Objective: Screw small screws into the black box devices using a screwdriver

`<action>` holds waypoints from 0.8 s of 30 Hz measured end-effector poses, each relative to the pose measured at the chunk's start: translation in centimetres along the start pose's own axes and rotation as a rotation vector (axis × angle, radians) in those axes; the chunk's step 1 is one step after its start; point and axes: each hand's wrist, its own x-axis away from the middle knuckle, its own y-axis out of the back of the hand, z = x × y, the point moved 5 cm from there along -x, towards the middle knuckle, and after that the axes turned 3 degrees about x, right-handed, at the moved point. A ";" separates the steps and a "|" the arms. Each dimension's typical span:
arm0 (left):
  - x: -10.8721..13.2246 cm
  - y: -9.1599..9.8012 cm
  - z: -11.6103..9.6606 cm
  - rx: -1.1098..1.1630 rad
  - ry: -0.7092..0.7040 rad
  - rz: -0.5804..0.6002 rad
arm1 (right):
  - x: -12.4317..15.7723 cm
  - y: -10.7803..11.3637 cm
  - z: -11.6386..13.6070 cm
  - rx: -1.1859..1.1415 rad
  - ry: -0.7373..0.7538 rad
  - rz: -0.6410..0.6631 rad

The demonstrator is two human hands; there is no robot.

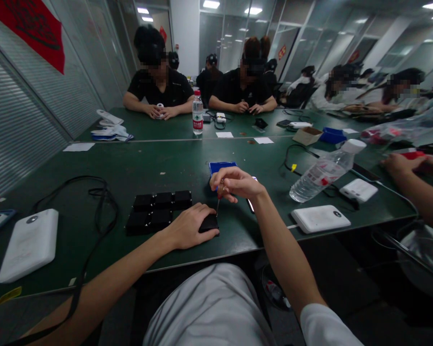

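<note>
My left hand (193, 225) is closed around a small black box (210, 222) near the table's front edge, pressing it against the tabletop. Above the box, my right hand (238, 183) grips a screwdriver (221, 188) with a translucent brownish handle. Its thin shaft points down at the box's right end; the tip's exact contact is too small to tell. Several similar black boxes (159, 211) lie in two rows just left of my left hand. Behind my right hand sits a blue tray (222, 167), partly hidden, and a phone (251, 204) shows beside my right wrist.
A water bottle (324, 170) lies tilted at the right, near a white power bank (321, 219). Another white power bank (29, 245) and a black cable (103, 202) are at the left. An upright bottle (197, 115) stands across the table, where co-workers sit.
</note>
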 end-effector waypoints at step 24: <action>0.1 -0.1 0.1 0.010 0.007 -0.007 | -0.4 -0.3 -0.1 -0.012 0.037 -0.044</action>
